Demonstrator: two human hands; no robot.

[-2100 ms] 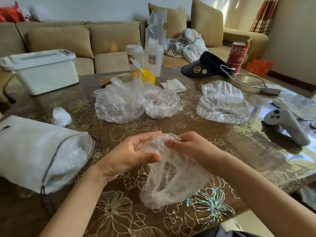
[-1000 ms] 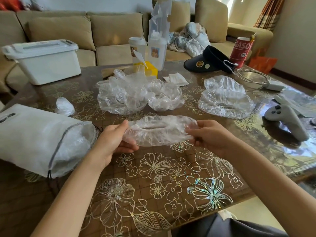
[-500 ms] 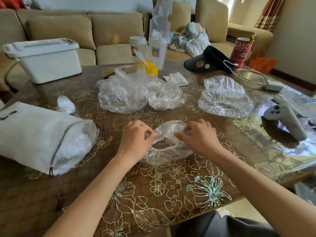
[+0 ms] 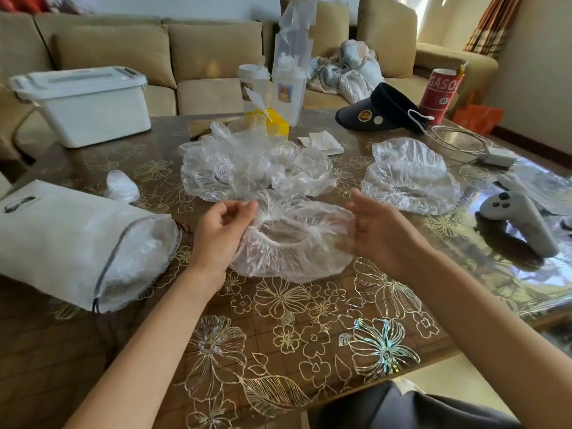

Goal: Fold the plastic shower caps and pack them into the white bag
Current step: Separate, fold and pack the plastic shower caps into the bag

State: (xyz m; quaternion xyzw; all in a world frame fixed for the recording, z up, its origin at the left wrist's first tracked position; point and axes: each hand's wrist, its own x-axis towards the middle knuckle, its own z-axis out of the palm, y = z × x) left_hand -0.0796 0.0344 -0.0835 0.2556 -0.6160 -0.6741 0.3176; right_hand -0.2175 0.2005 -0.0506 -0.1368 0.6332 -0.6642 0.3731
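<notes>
Shower cap between my hands, over the table: thin, limp, slippery film, nearly weightless. I judge the gathered elastic rim the surest hold. Left hand pinches that rim; right hand, fingers straight, touches the opposite edge. White bag lies just left, mouth open.

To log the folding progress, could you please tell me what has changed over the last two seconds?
The left hand and right hand have moved apart, and the shower cap, bunched small half a second ago, is opened out round. The left still pinches its rim; the right's fingers have straightened at its side. The white bag and loose caps stayed put.
</notes>
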